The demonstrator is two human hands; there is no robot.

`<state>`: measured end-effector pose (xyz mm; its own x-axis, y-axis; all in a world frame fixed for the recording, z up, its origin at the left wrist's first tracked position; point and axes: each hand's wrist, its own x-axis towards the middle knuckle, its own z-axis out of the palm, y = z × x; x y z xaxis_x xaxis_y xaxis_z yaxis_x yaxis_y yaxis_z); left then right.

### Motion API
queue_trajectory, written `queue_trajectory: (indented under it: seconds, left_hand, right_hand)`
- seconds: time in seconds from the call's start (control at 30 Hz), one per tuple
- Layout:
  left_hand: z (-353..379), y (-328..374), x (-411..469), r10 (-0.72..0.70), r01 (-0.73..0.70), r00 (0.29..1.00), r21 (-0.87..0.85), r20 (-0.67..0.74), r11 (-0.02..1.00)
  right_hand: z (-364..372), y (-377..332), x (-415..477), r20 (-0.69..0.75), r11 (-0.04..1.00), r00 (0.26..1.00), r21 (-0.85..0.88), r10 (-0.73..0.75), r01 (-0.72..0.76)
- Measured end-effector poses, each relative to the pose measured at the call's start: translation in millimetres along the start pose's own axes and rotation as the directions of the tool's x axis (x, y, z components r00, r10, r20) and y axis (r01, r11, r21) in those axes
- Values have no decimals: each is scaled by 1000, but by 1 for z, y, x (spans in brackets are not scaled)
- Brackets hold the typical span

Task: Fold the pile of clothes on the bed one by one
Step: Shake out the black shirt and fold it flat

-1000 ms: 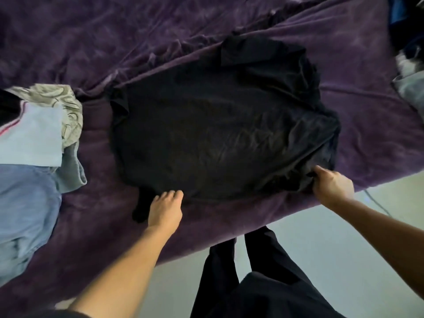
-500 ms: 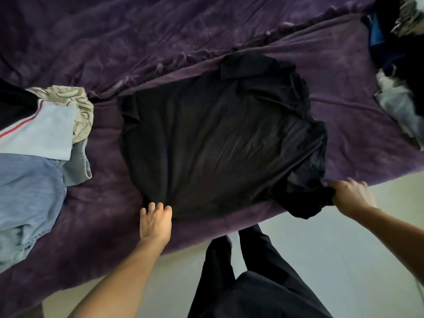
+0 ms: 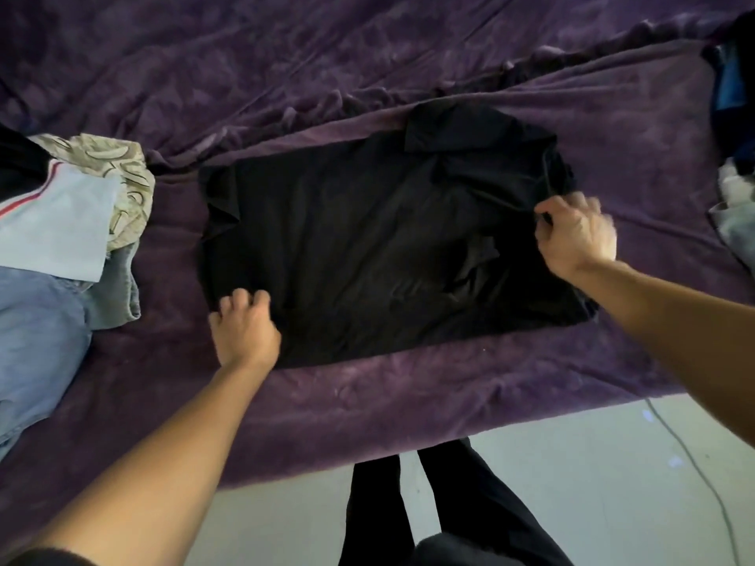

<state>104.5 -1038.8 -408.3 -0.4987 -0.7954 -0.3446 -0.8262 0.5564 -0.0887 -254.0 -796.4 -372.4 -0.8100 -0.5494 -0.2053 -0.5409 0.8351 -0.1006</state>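
Progress: partway through, I'd say. A few pieces are already sitting stacked at the left end of the fuzzy purple blanket point(image 3: 408, 402): a pale blue folded garment with a red stripe point(image 3: 53, 226), a beige patterned cloth point(image 3: 122, 173) and faded blue denim jeans point(image 3: 36, 341).
Still waiting: a jumbled heap of dark, blue and white clothes point(image 3: 735, 198) is sitting at the blanket's right end and looking unfolded, so plenty is remaining.
Current item: a black short-sleeved polo shirt point(image 3: 367, 247) is lying mostly flat in the middle of the blanket, its collar point(image 3: 449, 128) pointing toward the blanket's far right. The sides are looking tucked in, but it isn't getting halved yet, far as I can tell.
Right hand: the right hand point(image 3: 576, 239) is pinching a ridge of shirt fabric between thumb and curled fingers at the collar end.
Left hand: the left hand point(image 3: 245, 332) is sitting on the hem corner nearest the blanket's near edge, fingers curling down onto the cloth. It's blurry, so I can't tell if it's gripping or just pressing.
Guess: the collar end is probably getting brought over toward the hem next.
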Motion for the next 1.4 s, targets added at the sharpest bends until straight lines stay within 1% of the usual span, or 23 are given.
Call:
queue_trajectory:
  seconds: [0.07, 0.13, 0.2, 0.23, 0.27, 0.33, 0.4, 0.43, 0.5, 0.57, 0.63, 0.67, 0.73, 0.77, 0.8, 0.87, 0.9, 0.97, 1.07, 1.2, 1.27, 1.37, 1.4]
  left_hand:
    - [8, 27, -4, 131, -129, 990, -29, 60, 991]
    - [17, 52, -7, 202, -200, 962, -30, 182, 979]
    - [24, 70, -8, 201, -197, 928, -43, 314, 979]
    - [25, 75, -5, 179, -172, 914, -53, 364, 984]
    - [24, 78, -1, 157, -144, 907, -63, 392, 988]
    - [16, 83, 14, 126, -98, 918, -93, 377, 991]
    - [4, 89, 39, 120, -80, 953, -150, 279, 985]
    - [-2, 92, 55, 128, -90, 969, -180, 212, 979]
    - [-14, 99, 91, 144, -124, 987, -230, 72, 965]
    - [-23, 103, 132, 144, -156, 987, -245, -67, 957]
    - [-30, 102, 174, 143, -179, 975, -213, -173, 961]
    - [-32, 100, 193, 151, -183, 972, -183, -179, 966]
    - [-34, 96, 225, 171, -182, 981, -118, -95, 976]
    - [-36, 96, 237, 177, -180, 983, -87, -38, 980]
    - [-39, 98, 246, 181, -180, 984, -65, 6, 982]
    - [-49, 104, 257, 190, -184, 980, -99, 61, 978]
    - [-54, 108, 261, 199, -182, 975, -156, 102, 971]
    - [-65, 115, 270, 231, -177, 952, -251, 203, 952]
    - [-80, 119, 283, 232, -136, 905, -275, 356, 952]
    - [-96, 106, 299, 216, -111, 786, -212, 578, 971]
    - [-104, 98, 304, 212, -133, 788, -177, 578, 975]
    - [-112, 89, 303, 192, -164, 909, -106, 369, 981]
    - [-111, 84, 300, 181, -160, 930, -91, 320, 983]
  right_hand:
    - [22, 2, -12, 69, 994, 993, 50, -99, 95]
    - [44, 6, -20, 284, 986, 944, 43, -166, 160]
    - [58, 12, -15, 511, 987, 851, -30, -120, 157]
    - [59, 16, -6, 572, 989, 817, -61, -74, 133]
    - [58, 17, 6, 585, 991, 810, -76, -43, 107]
    - [45, 15, 41, 481, 996, 876, -57, -36, 73]
    - [26, 2, 83, 273, 997, 959, -9, -72, 77]
    - [16, -7, 104, 180, 996, 980, 33, -87, 83]
    - [3, -26, 146, 83, 991, 991, 101, -101, 92]
    - [2, -44, 181, 58, 983, 987, 116, -147, 139]
    - [13, -66, 202, 74, 964, 965, 108, -251, 243]
    - [22, -76, 207, 112, 951, 947, 110, -302, 290]
    - [46, -88, 212, 188, 937, 918, 69, -348, 341]
    - [58, -89, 214, 179, 937, 919, 47, -350, 347]
    - [66, -86, 216, 120, 940, 933, 50, -340, 336]
    - [66, -79, 224, -71, 949, 968, 193, -241, 250]
    - [61, -75, 230, -143, 939, 978, 290, -148, 185]
    - [41, -67, 245, -215, 896, 974, 443, 72, 32]
    - [9, -57, 265, -213, 792, 920, 592, 330, -147]
    - [-8, -57, 275, -142, 696, 908, 692, 393, -194]
    - [-11, -60, 274, -97, 618, 908, 761, 408, -197]
    - [-11, -61, 272, 44, 443, 895, 858, 443, -261]
    - [-12, -61, 269, 97, 367, 886, 886, 453, -285]
